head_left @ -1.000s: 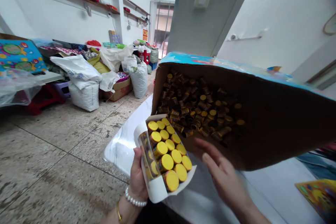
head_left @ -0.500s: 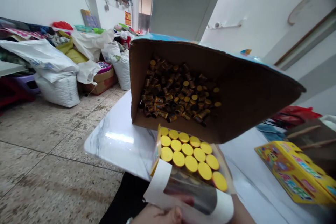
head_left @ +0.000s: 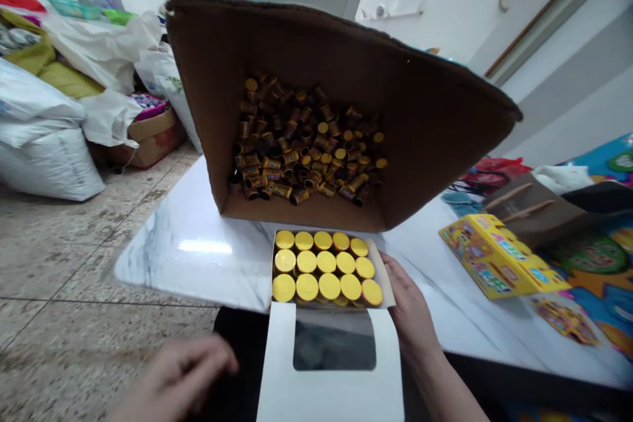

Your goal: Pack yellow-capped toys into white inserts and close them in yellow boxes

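Note:
Rows of yellow-capped tubs fill a small box whose white lid, with a clear window, hangs open toward me. My right hand grips the right side of this box; its fingertips are partly hidden. Off to the left, my left hand is blurred and away from the box, its fingers curled, with nothing visible in it. Behind the small box a big cardboard box lies with its opening toward me, holding many small yellow-and-brown tubs.
A closed yellow box stands on the marbled table at the right. Beyond it are a grey bag and a red plastic bag. White sacks and a carton sit on the floor at the left.
My left hand has let go of the lid and moved left. The small box is now straighter, with its lid folded down toward me. The view has shifted right.

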Demonstrator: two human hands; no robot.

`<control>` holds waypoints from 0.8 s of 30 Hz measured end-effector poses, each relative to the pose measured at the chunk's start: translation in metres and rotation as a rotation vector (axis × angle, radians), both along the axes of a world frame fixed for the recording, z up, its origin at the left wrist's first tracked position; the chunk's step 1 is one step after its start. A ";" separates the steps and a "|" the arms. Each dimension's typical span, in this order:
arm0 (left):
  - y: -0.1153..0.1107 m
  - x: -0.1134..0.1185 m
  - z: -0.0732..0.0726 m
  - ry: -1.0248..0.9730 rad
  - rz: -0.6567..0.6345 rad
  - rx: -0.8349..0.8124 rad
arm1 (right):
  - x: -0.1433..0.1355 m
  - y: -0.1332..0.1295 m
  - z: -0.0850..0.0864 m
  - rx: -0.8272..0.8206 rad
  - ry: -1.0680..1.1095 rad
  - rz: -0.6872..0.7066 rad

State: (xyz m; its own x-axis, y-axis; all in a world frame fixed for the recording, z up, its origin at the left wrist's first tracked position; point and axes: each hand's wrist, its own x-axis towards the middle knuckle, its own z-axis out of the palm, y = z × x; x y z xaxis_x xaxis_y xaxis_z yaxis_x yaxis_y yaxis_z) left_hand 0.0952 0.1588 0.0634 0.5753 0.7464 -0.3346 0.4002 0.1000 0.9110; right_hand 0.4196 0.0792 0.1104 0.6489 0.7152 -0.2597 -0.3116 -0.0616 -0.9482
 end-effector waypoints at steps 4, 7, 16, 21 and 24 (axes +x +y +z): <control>0.037 0.036 0.027 -0.316 0.478 0.105 | -0.004 0.006 0.000 0.058 0.039 0.010; 0.047 0.084 0.027 -0.555 0.432 -0.047 | -0.006 0.012 0.002 0.093 0.036 0.065; 0.043 0.120 0.042 -0.661 0.212 -0.336 | -0.008 0.018 0.014 -0.034 -0.255 0.196; 0.051 0.119 0.046 -0.427 0.076 0.139 | 0.002 0.021 0.027 -0.138 -0.404 0.345; 0.053 0.117 0.047 -0.275 0.112 0.512 | 0.005 0.019 0.027 -0.193 -0.617 0.360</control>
